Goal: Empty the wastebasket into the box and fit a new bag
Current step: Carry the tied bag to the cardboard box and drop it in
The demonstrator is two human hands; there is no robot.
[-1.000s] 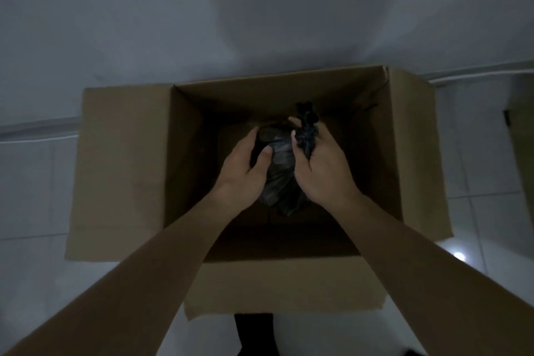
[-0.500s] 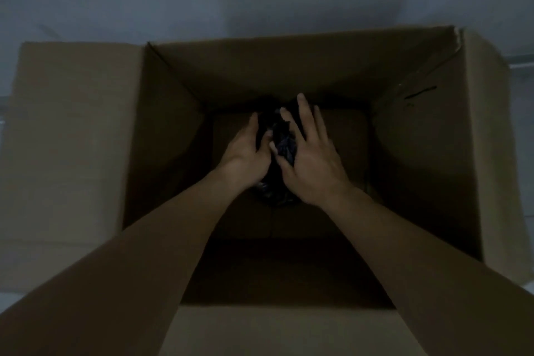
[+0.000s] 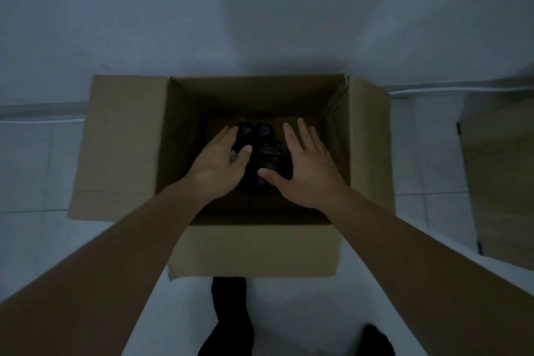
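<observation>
Fingers of both hands straight and spread, left hand (image 3: 218,161) and right hand (image 3: 307,167) flanking the black bag (image 3: 261,150), gripping nothing, bag lying inside the cardboard box (image 3: 254,248) on its floor

The box (image 3: 260,248) stands on the floor (image 3: 34,170) against the wall (image 3: 260,9), the bag (image 3: 260,150) lies in it between the left hand (image 3: 219,165) and the right hand (image 3: 306,170), and a panel (image 3: 502,182) stands to the box's right.
</observation>
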